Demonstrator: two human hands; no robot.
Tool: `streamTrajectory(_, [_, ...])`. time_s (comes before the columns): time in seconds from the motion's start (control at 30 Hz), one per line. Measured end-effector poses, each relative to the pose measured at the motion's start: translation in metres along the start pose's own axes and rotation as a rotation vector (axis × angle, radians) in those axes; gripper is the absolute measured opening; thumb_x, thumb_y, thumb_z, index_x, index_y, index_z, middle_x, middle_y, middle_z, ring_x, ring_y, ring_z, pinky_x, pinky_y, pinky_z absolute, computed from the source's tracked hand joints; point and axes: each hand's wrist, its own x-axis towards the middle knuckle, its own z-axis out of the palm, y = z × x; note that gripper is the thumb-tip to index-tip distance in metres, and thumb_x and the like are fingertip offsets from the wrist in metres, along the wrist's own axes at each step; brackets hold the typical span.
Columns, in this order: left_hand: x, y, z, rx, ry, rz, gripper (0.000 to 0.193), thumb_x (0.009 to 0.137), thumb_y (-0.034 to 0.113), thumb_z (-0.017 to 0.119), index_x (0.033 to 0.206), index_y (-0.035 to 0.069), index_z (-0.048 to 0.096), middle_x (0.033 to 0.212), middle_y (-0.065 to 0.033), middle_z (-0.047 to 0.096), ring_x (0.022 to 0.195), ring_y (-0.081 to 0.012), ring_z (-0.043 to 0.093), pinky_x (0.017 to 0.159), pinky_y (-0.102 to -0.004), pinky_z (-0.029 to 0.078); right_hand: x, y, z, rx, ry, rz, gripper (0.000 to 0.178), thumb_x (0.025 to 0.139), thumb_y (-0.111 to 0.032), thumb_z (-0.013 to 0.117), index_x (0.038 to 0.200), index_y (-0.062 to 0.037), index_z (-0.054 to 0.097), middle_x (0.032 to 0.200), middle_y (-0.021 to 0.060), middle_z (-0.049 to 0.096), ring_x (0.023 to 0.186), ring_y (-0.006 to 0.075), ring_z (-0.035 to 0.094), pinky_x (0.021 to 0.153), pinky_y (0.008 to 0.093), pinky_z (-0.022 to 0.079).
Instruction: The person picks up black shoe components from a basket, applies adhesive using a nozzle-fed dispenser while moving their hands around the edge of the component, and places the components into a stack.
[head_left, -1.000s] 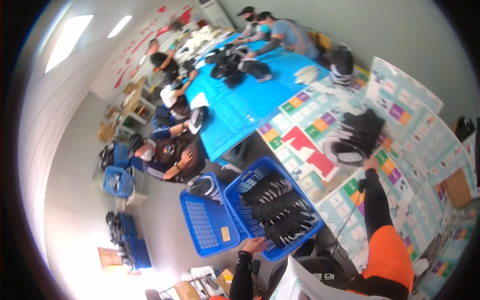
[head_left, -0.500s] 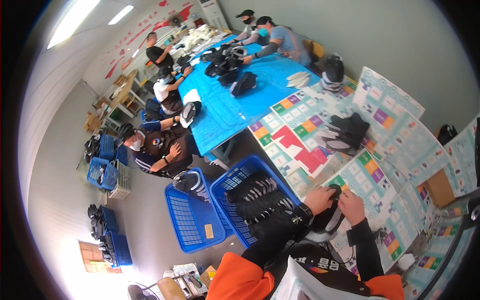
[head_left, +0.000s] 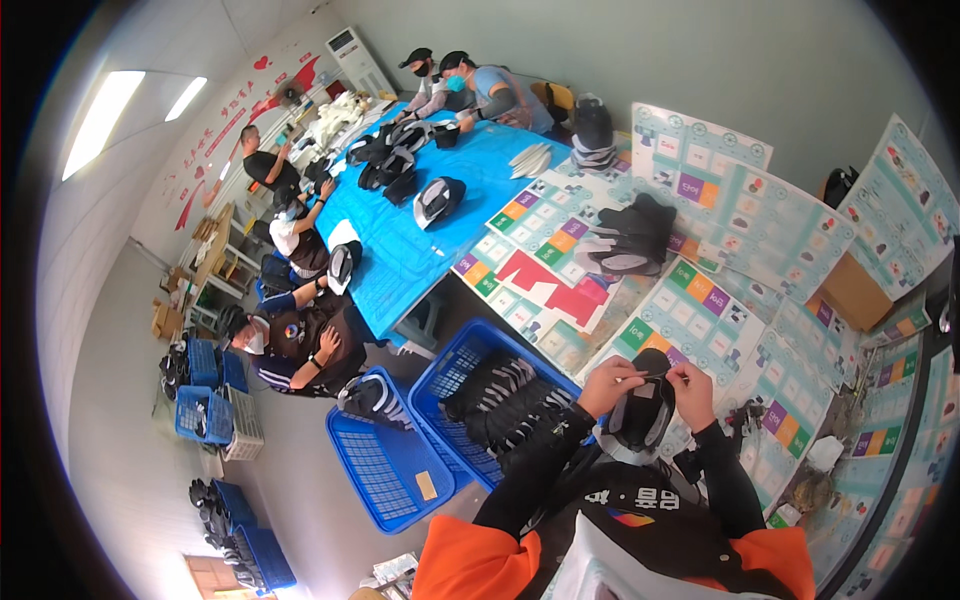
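Observation:
In front of my chest is a black cap (head_left: 640, 415) with a pale grey inner lining, its opening turned up toward me. My left hand (head_left: 607, 387) is closed, pinching the cap's edge beside a rounded black flap at the far end. My right hand (head_left: 692, 395) has its fingers bent in at the opposite edge, also closed on the cap. Beyond my hands a stack of black and grey caps (head_left: 640, 230) lies on the table covered with printed sheets (head_left: 650, 320).
At my left stands a blue basket (head_left: 425, 405) with rows of dark caps; beside it is another blue basket (head_left: 375, 480) holding a few caps. Several people work around a blue-covered table (head_left: 375, 290) with caps on it. Printed boards (head_left: 780, 240) lean along the right.
The cap has been tilted so that its lining shows, and my hands have moved apart to either side of the black flap. The whole view has also shifted with my head.

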Motion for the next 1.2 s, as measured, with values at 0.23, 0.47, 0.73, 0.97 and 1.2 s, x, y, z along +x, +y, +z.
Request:
streamTrajectory(0.23, [-0.003,0.051,0.021,-0.128,0.126,-0.095,0.018,0.088,0.018,0.078,0.097,0.003,0.076,0.098,-0.0118,0.071,0.087,-0.0291,0.069,0.078,-0.0353,0.055,0.005,0.020,-0.021,0.037,-0.053,0.052,0.008,0.092,-0.008,0.068,0.093,-0.0002,0.066,0.078,0.0134,0.067,0.069,0.0250,0.064,0.066,0.0347,0.050])
streamTrajectory(0.47, [-0.007,0.026,0.028,0.032,0.196,-0.004,0.016,0.091,0.015,0.075,0.100,0.002,0.075,0.099,-0.0117,0.072,0.087,-0.0277,0.070,0.077,-0.0345,0.055,-0.001,-0.005,-0.024,0.001,0.025,0.008,0.008,0.094,-0.007,0.067,0.092,0.0001,0.065,0.077,0.0104,0.067,0.069,0.0207,0.062,0.068,0.0325,0.049])
streamTrajectory(0.73, [0.015,0.005,0.032,-0.689,-0.196,-0.481,0.025,0.105,0.026,0.061,0.104,0.002,0.068,0.091,0.0009,0.067,0.079,-0.0104,0.056,0.070,-0.0295,0.045,0.033,0.061,-0.064,0.829,-0.664,0.540,0.016,0.100,-0.009,0.062,0.114,-0.0002,0.062,0.095,-0.0028,0.065,0.082,0.0112,0.062,0.075,0.0257,0.049])
streamTrajectory(0.97, [0.056,0.001,0.047,0.125,0.014,-0.045,0.039,0.101,0.032,0.056,0.099,-0.005,0.069,0.087,-0.0236,0.070,0.083,-0.0379,0.068,0.076,-0.0471,0.051,0.004,-0.054,-0.055,-0.401,-0.259,-0.528,0.076,0.076,-0.011,0.083,0.144,-0.0071,0.050,0.141,0.0174,0.050,0.124,0.0397,0.052,0.103,0.0451,0.048])
streamTrajectory(1.2, [0.046,0.060,0.027,-0.131,0.027,-0.113,0.052,0.090,0.032,0.076,0.126,-0.002,0.062,0.108,-0.0200,0.071,0.101,-0.0373,0.069,0.093,-0.0433,0.053,0.019,-0.001,-0.041,-0.341,-0.077,-0.383,0.049,0.092,0.002,0.057,0.140,-0.0074,0.056,0.139,0.0215,0.060,0.118,0.0402,0.064,0.096,0.0436,0.052])
